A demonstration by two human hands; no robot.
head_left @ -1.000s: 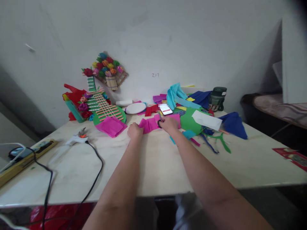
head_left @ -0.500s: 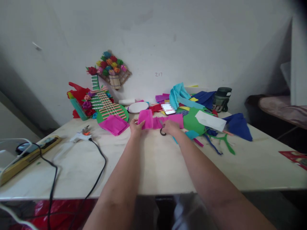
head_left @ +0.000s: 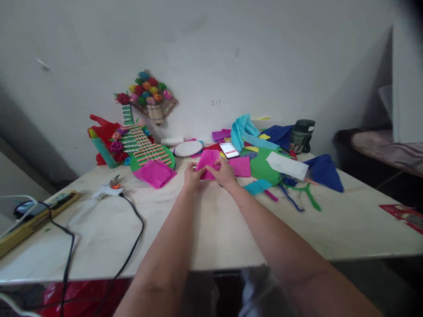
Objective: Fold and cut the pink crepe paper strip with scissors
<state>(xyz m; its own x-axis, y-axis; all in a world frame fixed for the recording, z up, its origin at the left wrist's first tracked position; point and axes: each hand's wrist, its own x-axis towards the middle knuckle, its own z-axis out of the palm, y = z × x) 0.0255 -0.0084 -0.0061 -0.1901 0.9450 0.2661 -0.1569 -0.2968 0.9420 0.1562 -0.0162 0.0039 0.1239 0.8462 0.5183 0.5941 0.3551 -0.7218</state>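
Note:
My left hand [head_left: 191, 176] and my right hand [head_left: 224, 173] meet at the middle of the table, both pinching one piece of pink crepe paper [head_left: 207, 161] that stands up between the fingers. Just right of it a second pink piece [head_left: 240, 166] lies flat on the table. The scissors seen earlier are hidden, perhaps under my right hand. A phone [head_left: 229, 150] lies right behind the pink paper.
A glue gun [head_left: 106, 189] with a black cord [head_left: 130, 246] lies at left. Folded pink paper [head_left: 154, 173], a paper guitar craft [head_left: 145, 148], green card [head_left: 261, 168], blue paper [head_left: 324, 172] and a dark jar [head_left: 301, 135] crowd the back. A wooden board [head_left: 36, 218] sits far left.
The long pink strip is now in two pieces. My right hand has left the scissors' handle and moved left to join my left hand on the left piece, lifted off the table.

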